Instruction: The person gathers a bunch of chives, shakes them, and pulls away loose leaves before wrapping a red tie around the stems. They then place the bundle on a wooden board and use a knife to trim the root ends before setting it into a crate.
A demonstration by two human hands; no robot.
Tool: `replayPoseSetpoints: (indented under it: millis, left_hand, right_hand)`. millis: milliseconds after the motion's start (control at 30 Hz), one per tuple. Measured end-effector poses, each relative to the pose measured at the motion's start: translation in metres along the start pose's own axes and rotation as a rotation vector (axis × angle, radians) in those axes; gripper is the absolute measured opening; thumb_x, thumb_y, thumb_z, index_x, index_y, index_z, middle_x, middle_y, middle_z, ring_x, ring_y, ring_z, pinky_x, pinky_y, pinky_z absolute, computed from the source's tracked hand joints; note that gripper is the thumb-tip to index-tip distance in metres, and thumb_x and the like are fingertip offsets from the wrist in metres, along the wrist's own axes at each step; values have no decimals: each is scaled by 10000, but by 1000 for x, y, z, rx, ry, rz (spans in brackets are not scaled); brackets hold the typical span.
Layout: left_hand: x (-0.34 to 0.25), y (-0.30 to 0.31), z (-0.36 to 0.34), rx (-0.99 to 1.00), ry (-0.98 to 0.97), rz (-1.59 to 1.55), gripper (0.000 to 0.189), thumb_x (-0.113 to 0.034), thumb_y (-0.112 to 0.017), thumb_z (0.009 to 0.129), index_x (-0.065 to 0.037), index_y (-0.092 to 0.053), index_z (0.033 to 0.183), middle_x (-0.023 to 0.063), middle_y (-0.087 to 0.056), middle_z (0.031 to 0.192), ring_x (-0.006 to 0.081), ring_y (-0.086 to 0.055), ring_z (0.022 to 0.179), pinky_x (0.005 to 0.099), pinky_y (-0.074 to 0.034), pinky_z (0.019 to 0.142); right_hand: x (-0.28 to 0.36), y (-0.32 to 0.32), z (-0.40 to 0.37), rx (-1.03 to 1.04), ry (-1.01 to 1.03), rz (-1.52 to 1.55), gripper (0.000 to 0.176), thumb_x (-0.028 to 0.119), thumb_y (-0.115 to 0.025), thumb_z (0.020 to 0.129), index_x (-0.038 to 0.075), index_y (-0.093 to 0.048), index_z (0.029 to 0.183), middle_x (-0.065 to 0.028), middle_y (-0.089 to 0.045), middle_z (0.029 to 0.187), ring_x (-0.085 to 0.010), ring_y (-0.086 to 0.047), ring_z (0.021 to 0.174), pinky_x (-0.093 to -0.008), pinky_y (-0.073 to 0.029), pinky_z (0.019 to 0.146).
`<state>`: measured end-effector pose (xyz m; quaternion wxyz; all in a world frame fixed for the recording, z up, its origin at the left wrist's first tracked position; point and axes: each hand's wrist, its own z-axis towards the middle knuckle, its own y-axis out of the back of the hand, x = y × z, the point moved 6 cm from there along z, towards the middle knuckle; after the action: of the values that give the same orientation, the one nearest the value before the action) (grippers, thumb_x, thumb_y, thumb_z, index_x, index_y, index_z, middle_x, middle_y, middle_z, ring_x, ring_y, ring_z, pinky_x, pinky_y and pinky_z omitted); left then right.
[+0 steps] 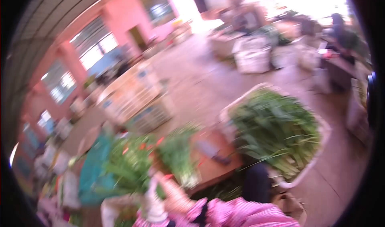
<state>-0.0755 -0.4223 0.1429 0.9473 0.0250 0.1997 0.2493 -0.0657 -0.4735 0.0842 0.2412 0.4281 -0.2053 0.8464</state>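
Observation:
My right hand [175,191], below a pink patterned sleeve, reaches left across the bottom of the view. Close against it is my left hand [153,199], which looks covered in a whitish glove. Both are at the near edge of a pile of leafy greens [130,163] with red ties among it. Motion blur smears the fingers, so I cannot see what they grip. Just beyond, a bunch of long green stalks [176,150] with pale ends lies on a reddish-brown board [224,169]. A wide-bladed knife [210,150] rests on that board, its dark handle toward me.
To the right stands a white crate [327,130] heaped with long-stalked greens. Stacked plastic crates [134,92] are ahead on the left, near a teal sheet [94,173]. White sacks [252,54] and a seated person [244,16] appear farther back.

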Motion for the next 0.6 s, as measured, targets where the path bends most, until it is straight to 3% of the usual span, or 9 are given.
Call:
replayPoseSetpoints:
  millis: [67, 100, 133, 233, 300, 467, 533, 567, 600]
  left_hand:
    - [12, -10, -4, 205, 474, -363, 245, -193, -758, 790, -88, -697, 1002, 106, -653, 962, 171, -599, 844, 320, -470, 774]
    - [23, -17, -10, 313, 703, -494, 275, -198, -773, 774, -84, -687, 1010, 111, -649, 982, 181, -604, 897, 335, -467, 823]
    - [33, -21, -18, 417, 930, -597, 307, -203, -788, 758, -81, -677, 1017, 117, -644, 1002, 191, -609, 950, 350, -464, 872]
    - [28, -22, -16, 650, 799, -849, 330, -180, -750, 788, -58, -638, 1073, 122, -623, 1057, 206, -593, 993, 365, -449, 908]
    - [20, -22, -14, 787, 702, -954, 345, -164, -724, 808, -44, -612, 1111, 125, -609, 1093, 215, -582, 1022, 374, -439, 932]
    - [41, -21, -7, 975, 479, -988, 385, -126, -661, 857, -6, -546, 1205, 133, -574, 1185, 239, -556, 1093, 399, -413, 993]
    - [69, -22, -5, 1006, 405, -933, 401, -110, -635, 877, 9, -520, 1242, 136, -560, 1221, 249, -545, 1121, 409, -403, 1017]
    - [92, -21, -4, 1071, 225, -795, 608, -52, -643, 870, 23, -383, 1414, 161, -446, 1415, 254, -449, 1284, 377, -338, 1081]
    - [115, -23, -10, 1034, 308, -831, 569, -60, -641, 871, 29, -414, 1385, 157, -473, 1389, 257, -459, 1276, 390, -342, 1079]
  right_hand:
    - [-47, -14, -23, 15, -296, 82, 934, 142, -776, 747, 78, -231, 1503, -154, -332, 1506, -246, -292, 1401, -325, -253, 1136]
    - [-48, -9, -30, -220, -190, 31, 673, 315, -702, 809, -12, -463, 1346, -177, -670, 1053, -320, -625, 991, -393, -479, 892]
    - [-100, -21, -38, -112, -183, 21, 853, 362, -733, 774, 3, -320, 1429, -203, -659, 1074, -384, -610, 1028, -434, -469, 918]
    - [-163, -33, -59, -143, -447, -29, 701, 304, -735, 781, 4, -452, 1349, -190, -660, 1059, -359, -621, 1002, -430, -494, 868]
    - [-228, -30, -82, -349, -942, -856, 479, 213, -723, 785, 6, -582, 1193, -158, -675, 990, -291, -645, 918, -396, -511, 793]
    - [-132, 25, -52, -270, -543, 149, 384, 168, -704, 788, 7, -608, 1123, -143, -676, 948, -261, -645, 874, -376, -509, 769]
    - [-92, 47, -35, -263, -474, 384, 346, 150, -696, 789, 8, -618, 1094, -137, -676, 932, -249, -645, 857, -368, -508, 760]
    - [-80, 54, -30, -268, -456, 448, 328, 141, -692, 789, 8, -623, 1080, -134, -677, 924, -243, -645, 848, -364, -508, 755]
    - [-71, 60, -25, -249, -443, 487, 309, 132, -689, 790, 8, -628, 1066, -131, -677, 915, -237, -645, 839, -360, -507, 751]
